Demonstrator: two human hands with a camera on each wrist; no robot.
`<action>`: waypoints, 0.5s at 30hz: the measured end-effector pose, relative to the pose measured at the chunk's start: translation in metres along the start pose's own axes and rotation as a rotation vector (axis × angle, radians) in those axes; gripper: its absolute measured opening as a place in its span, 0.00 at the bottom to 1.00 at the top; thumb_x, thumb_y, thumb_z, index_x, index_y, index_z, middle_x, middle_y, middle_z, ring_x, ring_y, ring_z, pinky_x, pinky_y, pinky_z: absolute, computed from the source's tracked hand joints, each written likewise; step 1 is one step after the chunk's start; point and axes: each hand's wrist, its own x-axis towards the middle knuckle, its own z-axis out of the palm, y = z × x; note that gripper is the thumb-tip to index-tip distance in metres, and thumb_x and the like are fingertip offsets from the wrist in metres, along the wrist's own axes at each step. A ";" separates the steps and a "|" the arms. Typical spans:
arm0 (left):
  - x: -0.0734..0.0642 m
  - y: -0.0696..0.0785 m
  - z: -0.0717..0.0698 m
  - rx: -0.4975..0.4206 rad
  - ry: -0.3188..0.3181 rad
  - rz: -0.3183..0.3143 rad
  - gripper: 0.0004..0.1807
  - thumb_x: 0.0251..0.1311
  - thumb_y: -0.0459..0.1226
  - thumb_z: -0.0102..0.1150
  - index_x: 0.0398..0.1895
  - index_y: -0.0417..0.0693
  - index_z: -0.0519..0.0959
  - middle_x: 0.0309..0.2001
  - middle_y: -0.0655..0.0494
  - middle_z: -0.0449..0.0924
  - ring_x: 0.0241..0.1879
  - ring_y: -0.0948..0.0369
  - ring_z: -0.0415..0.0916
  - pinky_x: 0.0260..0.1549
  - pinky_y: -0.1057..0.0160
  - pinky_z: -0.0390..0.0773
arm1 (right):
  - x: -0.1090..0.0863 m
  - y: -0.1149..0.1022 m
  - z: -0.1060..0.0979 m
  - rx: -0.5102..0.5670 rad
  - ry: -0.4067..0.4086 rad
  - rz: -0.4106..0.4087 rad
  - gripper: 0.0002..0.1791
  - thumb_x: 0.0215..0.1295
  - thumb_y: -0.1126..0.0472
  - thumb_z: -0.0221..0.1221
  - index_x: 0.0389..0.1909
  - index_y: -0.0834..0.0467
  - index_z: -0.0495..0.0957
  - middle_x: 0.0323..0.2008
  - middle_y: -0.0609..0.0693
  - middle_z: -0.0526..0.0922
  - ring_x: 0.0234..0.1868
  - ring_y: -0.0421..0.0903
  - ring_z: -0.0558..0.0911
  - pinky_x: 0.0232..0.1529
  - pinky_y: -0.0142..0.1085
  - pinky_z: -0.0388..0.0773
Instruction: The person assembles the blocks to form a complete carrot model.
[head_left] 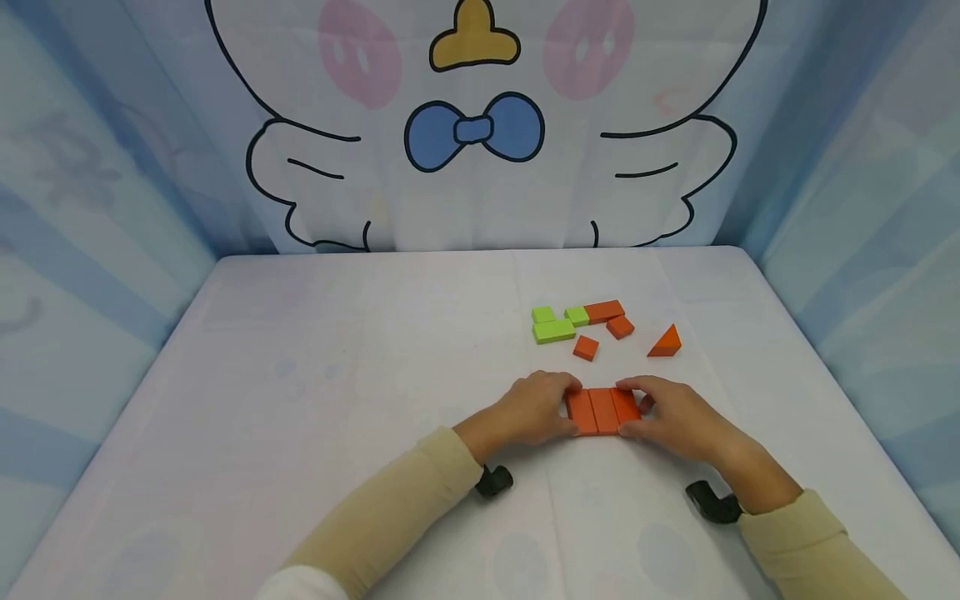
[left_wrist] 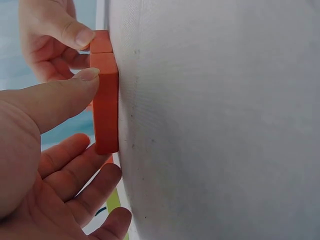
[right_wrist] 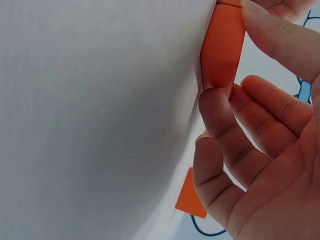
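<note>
Three orange blocks [head_left: 603, 412] lie side by side on the tabletop [head_left: 337, 375], left hand [head_left: 534, 409] and right hand [head_left: 677, 417] gripping the row's opposite ends. They look light, rigid and fairly smooth; pressing inward from both outer faces should keep the seams from sliding.

Head view: frame crops the printed white cartoon figure [head_left: 480, 208] and right beige fabric sleeve [head_left: 817, 550]. Right-wrist view: bare right hand [right_wrist: 280, 175] partly hides a flat orange block [right_wrist: 189, 198]; we can't tell its shape.
</note>
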 end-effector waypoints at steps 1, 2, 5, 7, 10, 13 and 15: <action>0.000 0.000 0.000 0.001 0.000 -0.002 0.30 0.61 0.45 0.70 0.66 0.49 0.74 0.58 0.60 0.77 0.58 0.61 0.71 0.58 0.62 0.70 | 0.000 -0.001 0.000 0.001 -0.001 0.002 0.33 0.60 0.56 0.71 0.63 0.63 0.74 0.43 0.51 0.78 0.41 0.48 0.75 0.42 0.43 0.74; 0.000 0.000 0.000 0.000 0.000 -0.005 0.31 0.61 0.45 0.70 0.66 0.49 0.74 0.58 0.60 0.77 0.58 0.61 0.71 0.58 0.62 0.70 | 0.000 -0.001 0.000 0.002 -0.003 0.005 0.33 0.59 0.56 0.71 0.63 0.63 0.74 0.43 0.51 0.78 0.41 0.48 0.75 0.41 0.42 0.74; -0.001 0.000 -0.001 -0.002 0.000 -0.007 0.31 0.61 0.45 0.70 0.66 0.50 0.74 0.59 0.60 0.77 0.58 0.61 0.71 0.58 0.62 0.70 | 0.000 -0.003 -0.001 0.010 -0.011 0.014 0.33 0.59 0.55 0.72 0.63 0.63 0.74 0.41 0.50 0.78 0.40 0.48 0.74 0.40 0.42 0.74; 0.000 0.000 -0.001 -0.003 -0.001 -0.006 0.31 0.61 0.45 0.70 0.66 0.50 0.74 0.59 0.60 0.77 0.59 0.61 0.71 0.58 0.62 0.70 | 0.000 -0.003 -0.001 0.014 -0.019 0.018 0.33 0.59 0.55 0.72 0.63 0.63 0.74 0.40 0.51 0.78 0.40 0.48 0.74 0.39 0.42 0.73; 0.000 0.000 0.000 -0.009 -0.006 0.000 0.31 0.61 0.45 0.70 0.67 0.50 0.73 0.60 0.60 0.76 0.59 0.61 0.70 0.59 0.62 0.69 | 0.001 -0.004 -0.003 0.017 -0.025 0.031 0.33 0.59 0.56 0.72 0.63 0.62 0.74 0.39 0.50 0.78 0.39 0.48 0.74 0.39 0.41 0.73; 0.000 -0.002 -0.001 -0.028 -0.017 0.004 0.31 0.61 0.45 0.70 0.67 0.49 0.73 0.60 0.59 0.76 0.59 0.61 0.70 0.59 0.62 0.69 | 0.001 -0.002 -0.002 0.018 -0.033 0.033 0.33 0.59 0.56 0.72 0.64 0.63 0.74 0.39 0.50 0.77 0.40 0.48 0.74 0.39 0.41 0.73; 0.000 -0.004 -0.002 -0.053 -0.022 0.009 0.32 0.61 0.45 0.70 0.68 0.49 0.72 0.61 0.59 0.76 0.59 0.61 0.70 0.59 0.63 0.69 | 0.002 -0.001 -0.001 0.020 -0.038 0.035 0.33 0.59 0.56 0.72 0.64 0.63 0.74 0.39 0.51 0.78 0.40 0.49 0.74 0.40 0.41 0.73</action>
